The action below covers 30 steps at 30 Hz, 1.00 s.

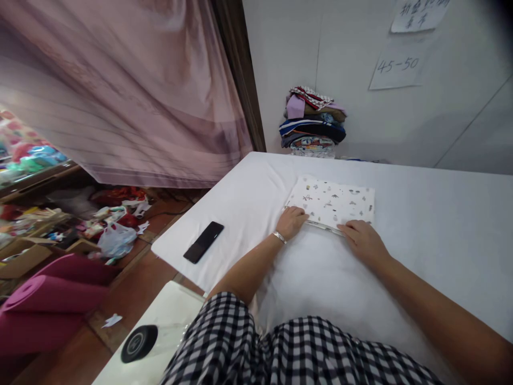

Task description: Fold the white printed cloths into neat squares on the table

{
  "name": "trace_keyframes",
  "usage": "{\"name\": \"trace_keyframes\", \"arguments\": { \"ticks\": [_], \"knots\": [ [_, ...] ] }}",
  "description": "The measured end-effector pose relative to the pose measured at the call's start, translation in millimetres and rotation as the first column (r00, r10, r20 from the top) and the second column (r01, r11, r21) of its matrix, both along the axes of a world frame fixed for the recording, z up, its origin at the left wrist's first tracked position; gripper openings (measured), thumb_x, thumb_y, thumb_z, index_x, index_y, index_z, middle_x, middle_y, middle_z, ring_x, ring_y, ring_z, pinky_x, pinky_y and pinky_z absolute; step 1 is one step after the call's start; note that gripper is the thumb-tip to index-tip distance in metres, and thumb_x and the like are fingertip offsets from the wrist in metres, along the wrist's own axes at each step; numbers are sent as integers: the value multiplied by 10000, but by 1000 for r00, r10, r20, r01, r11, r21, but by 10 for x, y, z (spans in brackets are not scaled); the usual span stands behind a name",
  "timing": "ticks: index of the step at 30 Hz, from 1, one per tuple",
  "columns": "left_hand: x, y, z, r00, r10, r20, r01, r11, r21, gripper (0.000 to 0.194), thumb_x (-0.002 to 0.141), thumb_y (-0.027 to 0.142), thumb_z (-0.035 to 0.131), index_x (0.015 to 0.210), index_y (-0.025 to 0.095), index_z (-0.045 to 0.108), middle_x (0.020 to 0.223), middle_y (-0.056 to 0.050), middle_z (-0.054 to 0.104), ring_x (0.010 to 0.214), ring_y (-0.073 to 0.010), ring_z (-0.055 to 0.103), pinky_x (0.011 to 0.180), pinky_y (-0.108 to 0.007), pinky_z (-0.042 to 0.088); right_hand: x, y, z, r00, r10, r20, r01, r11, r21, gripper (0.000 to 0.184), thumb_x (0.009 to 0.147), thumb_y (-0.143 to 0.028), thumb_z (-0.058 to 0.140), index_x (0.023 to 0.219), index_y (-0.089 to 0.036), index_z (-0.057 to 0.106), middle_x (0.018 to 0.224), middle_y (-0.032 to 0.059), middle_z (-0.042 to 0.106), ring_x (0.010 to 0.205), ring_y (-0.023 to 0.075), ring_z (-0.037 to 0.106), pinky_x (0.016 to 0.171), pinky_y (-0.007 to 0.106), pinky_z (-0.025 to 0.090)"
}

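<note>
A folded white cloth (332,199) printed with small dark and grey motifs lies flat on the white-covered table (433,235). At its near left corner, my left hand (292,221) has its fingers curled over the edge, and a silver bracelet circles the wrist. My right hand (364,240) pinches the near edge towards the right corner, thumb and fingers close together. Layers of the fold show along the edge between my hands. The undersides of both hands are hidden.
A black phone (203,242) lies left on the table. Folded clothes (313,122) are stacked by the wall. A pink curtain (160,96) hangs at the left. Below are pink rolled mats (60,293), a plastic bag (117,239) and a white surface with a black round object (139,343).
</note>
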<state>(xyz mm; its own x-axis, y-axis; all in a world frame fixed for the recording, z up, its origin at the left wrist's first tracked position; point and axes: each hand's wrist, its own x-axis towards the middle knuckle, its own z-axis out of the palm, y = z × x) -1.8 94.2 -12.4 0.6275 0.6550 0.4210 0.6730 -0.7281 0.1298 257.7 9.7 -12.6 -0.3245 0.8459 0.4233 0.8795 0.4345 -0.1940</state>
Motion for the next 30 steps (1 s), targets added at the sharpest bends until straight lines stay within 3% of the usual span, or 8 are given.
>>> {"name": "trace_keyframes", "arguments": {
  "ticks": [6,10,16,20,23,26,30],
  "knots": [
    [94,-33,135,993,12,121,-11,1000,-10,196,904,301,508,926,216,683,999,-53,665,946,-193,575,854,-350,447,-20,-11,-17,1000,-9,2,9,1000,17,440,926,-285,288,969,-221,721,883,97,649,795,228,541,708,373,442],
    [372,21,217,984,6,179,-4,1000,-14,223,921,330,484,1021,229,656,1180,-62,628,1146,-207,524,994,-402,401,-30,11,-17,999,8,36,-9,1000,29,416,914,-272,315,992,-218,720,903,105,658,801,226,546,709,376,439],
    [515,105,12,960,276,35,-268,952,-149,521,846,530,530,1242,193,552,1411,-133,447,1329,-348,345,1061,-565,298,-23,-75,-27,999,17,-40,-17,1000,11,390,899,-267,339,1002,-204,710,955,111,667,842,234,570,745,391,458],
    [466,66,-66,952,306,-17,-305,941,-143,569,881,570,422,1302,196,506,1453,-117,395,1365,-339,287,1106,-568,215,-13,-51,93,990,21,-139,-33,996,-83,351,905,-268,359,943,-224,705,990,81,656,892,220,588,784,371,484],
    [454,35,-38,946,313,-78,-321,936,-142,589,897,589,349,1336,216,472,1473,-90,370,1380,-313,264,1124,-543,195,5,132,210,983,-29,-183,9,994,-110,353,919,-344,353,977,-235,684,1094,78,637,1010,227,576,858,372,479],
    [455,20,-5,935,332,-126,-349,925,-148,616,903,610,284,1366,234,436,1492,-63,342,1395,-286,236,1143,-514,173,40,346,197,989,-136,-61,129,986,-106,413,904,-419,361,1155,-209,612,1334,112,517,1240,287,441,998,456,382],
    [450,7,11,931,343,-126,-360,919,-158,644,897,631,256,1378,236,421,1494,-46,341,1396,-274,234,1152,-502,156,83,448,-9,945,-270,185,301,938,-170,509,900,-471,322,1263,-187,537,1433,117,426,1342,327,313,1071,530,244]
  ]
}}
